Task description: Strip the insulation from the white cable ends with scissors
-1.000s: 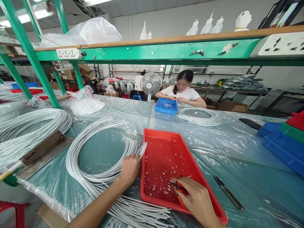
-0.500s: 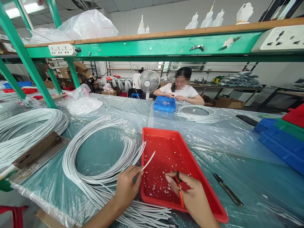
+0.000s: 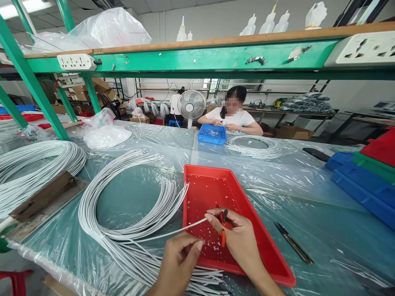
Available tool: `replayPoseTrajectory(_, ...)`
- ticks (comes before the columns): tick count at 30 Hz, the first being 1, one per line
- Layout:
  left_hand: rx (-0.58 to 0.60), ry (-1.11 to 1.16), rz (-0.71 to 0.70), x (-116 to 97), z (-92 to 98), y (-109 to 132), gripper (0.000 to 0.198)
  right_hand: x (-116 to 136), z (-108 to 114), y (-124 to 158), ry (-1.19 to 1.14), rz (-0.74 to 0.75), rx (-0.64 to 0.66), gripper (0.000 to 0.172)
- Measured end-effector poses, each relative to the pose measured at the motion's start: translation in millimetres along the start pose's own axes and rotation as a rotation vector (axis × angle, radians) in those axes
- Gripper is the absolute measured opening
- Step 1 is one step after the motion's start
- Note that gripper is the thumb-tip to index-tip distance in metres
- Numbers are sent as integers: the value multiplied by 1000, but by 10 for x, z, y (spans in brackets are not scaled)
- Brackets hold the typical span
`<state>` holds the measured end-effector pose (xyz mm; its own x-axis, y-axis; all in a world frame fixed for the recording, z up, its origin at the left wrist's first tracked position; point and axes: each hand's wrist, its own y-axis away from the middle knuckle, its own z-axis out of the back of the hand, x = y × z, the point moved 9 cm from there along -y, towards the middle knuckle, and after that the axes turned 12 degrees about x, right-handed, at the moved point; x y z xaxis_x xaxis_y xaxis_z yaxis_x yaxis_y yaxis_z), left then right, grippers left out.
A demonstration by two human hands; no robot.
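My right hand [image 3: 236, 232] is over the red tray [image 3: 253, 213], with orange-handled wire cutters [image 3: 223, 236] tucked in its fingers. Between its thumb and forefinger it pinches the end of one white cable [image 3: 182, 229], which runs left into a coil of white cables [image 3: 89, 201]. Just below that cable is my left hand [image 3: 182, 257]; its thumb and fingers are curved with a gap between them, and nothing shows in it. Small pale scraps lie scattered in the tray. Loose cable ends [image 3: 203, 276] pass beneath the left hand and the tray's near edge.
Metal tweezers [image 3: 293, 243] lie right of the tray. Blue bins [image 3: 361, 185] stand at the far right. A second coil [image 3: 40, 160] lies left, near a rusty metal fixture [image 3: 46, 195]. Across the table a co-worker [image 3: 236, 117] works by a blue tray [image 3: 212, 135].
The cable end has gone from my left hand to my right fingertips. My left hand has let go and moved right and down; my right hand has moved slightly up, still with the cutters.
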<state>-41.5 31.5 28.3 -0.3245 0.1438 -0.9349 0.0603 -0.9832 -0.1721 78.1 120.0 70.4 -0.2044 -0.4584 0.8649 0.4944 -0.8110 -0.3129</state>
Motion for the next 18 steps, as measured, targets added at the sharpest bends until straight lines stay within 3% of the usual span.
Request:
replayPoseTrajectory(2,75,223,126,74,-142,-64,36,15,17,29,26,48,-11,12)
replayPoseTrajectory(3,39,251,115,43,-124,-92,35,29,21,45,41,76,-12,10)
replayPoseTrajectory(6,-150,49,-95,-239,84,-146,25,47,30,83,75,135,-8,8)
replayPoseTrajectory(7,-147,-35,-145,-323,91,-176,25,38,34,90,80,141,-8,7)
replayPoseTrajectory(9,-29,-94,-164,-380,-2,-282,26,9,45,92,83,140,-8,7)
replayPoseTrajectory(11,104,-33,-120,-331,-128,-393,24,-16,67,89,89,139,-12,8)
replayPoseTrajectory(13,156,50,-70,-236,-201,-470,23,-27,111,90,113,146,-29,10)
replayPoseTrajectory(16,138,111,-24,-68,-214,-519,24,-41,214,94,208,158,-76,12)
replayPoseTrajectory(18,54,100,29,55,-143,-528,26,-65,297,89,314,162,-117,12)
